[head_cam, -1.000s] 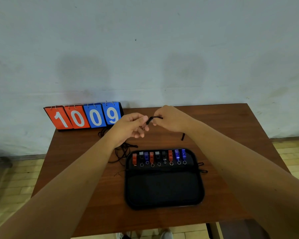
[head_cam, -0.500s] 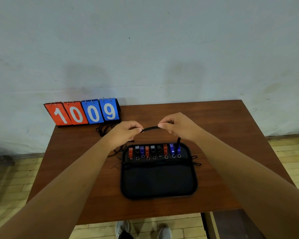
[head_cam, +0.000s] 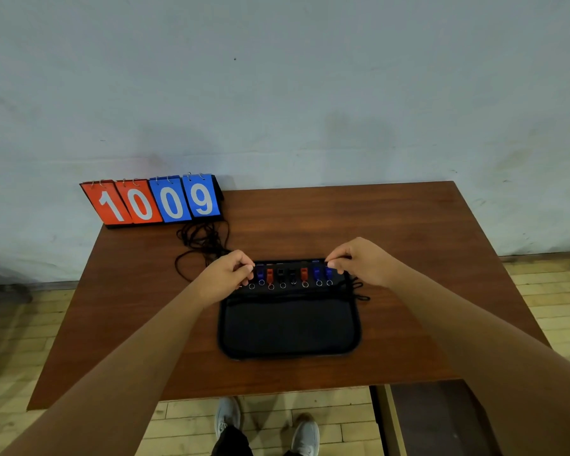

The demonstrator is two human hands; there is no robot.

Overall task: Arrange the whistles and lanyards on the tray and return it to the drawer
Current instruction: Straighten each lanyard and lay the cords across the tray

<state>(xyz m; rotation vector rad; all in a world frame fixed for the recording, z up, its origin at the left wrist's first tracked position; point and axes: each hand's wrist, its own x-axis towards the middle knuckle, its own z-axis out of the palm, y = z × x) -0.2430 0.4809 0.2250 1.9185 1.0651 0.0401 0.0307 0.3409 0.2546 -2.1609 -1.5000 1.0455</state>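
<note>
Head view — left hand and right hand pinch a lanyard between fingers, above whistles on the tray.

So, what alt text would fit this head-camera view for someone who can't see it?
A person's left hand and right hand pinch what looks like a black lanyard over a row of blue, red and black whistles on a flat black fabric tray, on a brown wooden table.

Under the fingers of the left hand, the end of the whistle row and a corner of the black tray are hidden. What these fingers and those of the right hand pinch is indistinct against the black. Both forearms run off the lower edge.
</note>
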